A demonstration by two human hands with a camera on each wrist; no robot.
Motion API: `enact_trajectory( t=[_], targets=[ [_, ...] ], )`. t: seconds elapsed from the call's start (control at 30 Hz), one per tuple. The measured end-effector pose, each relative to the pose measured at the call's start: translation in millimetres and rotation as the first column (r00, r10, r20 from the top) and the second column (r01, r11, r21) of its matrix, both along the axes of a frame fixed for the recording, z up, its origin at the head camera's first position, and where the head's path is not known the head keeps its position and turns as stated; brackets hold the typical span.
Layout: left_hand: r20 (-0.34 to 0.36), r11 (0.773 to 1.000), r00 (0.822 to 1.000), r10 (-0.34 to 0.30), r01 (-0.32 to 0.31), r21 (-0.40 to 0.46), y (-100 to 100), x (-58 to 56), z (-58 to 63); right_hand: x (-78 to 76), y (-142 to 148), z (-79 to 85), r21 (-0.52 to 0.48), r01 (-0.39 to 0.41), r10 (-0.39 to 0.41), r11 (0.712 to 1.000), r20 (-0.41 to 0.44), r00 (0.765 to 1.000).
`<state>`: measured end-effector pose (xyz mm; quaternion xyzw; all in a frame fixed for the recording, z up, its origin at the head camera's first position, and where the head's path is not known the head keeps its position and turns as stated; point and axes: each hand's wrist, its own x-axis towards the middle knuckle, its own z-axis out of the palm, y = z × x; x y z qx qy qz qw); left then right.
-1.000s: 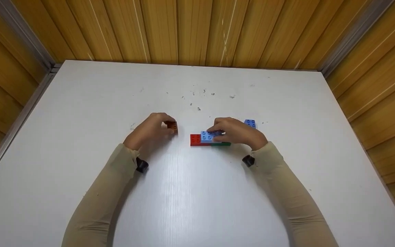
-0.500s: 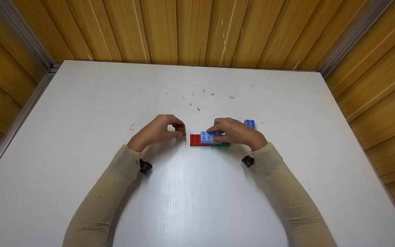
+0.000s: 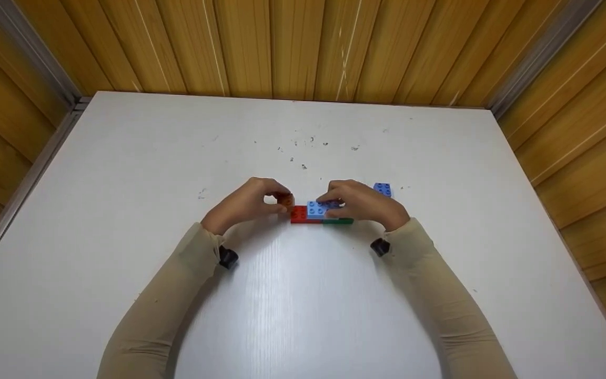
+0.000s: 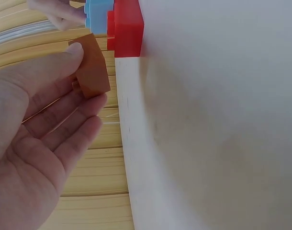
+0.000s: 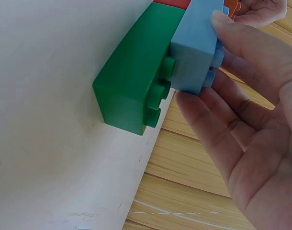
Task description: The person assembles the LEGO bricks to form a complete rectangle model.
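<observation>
Between thumb and fingers my left hand [image 3: 250,202] pinches an orange-brown toy brick [image 4: 92,67], held at the left end of the red brick [image 3: 299,213]. The red brick and a green brick [image 5: 136,67] lie end to end on the table. A light blue brick [image 3: 314,209] sits on top, bridging both, with studs of red and green showing at either end. My right hand [image 3: 363,202] grips this light blue brick by its sides, thumb on the near side. Its fingers cover the right part of it in the head view.
Another blue brick [image 3: 382,189] lies on the white table [image 3: 292,316] just behind my right hand. Wood-patterned panels [image 3: 292,47] rise behind the table's far edge. Small dark marks dot the tabletop beyond the hands.
My left hand has moved right with the orange-brown brick, from apart on the left up to the red brick's end. The right hand stays on the light blue brick.
</observation>
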<state>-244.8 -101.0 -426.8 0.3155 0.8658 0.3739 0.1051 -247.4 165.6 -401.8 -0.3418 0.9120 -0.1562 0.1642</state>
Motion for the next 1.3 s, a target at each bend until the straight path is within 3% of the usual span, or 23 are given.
enact_trajectory(
  t=[0.63,1.3],
  targets=[
    [-0.029,0.999,0.998,-0.049,0.049,-0.003,9.4,1.5,0.0,-0.6,1.9,-1.1,-0.027,-0.020,0.020,0.999,-0.002,1.000],
    [-0.008,0.998,0.998,-0.064,0.064,-0.015,16.6,2.4,-0.2,-1.4,2.7,-1.9,-0.047,-0.048,0.048,0.998,-0.017,0.999]
  ],
)
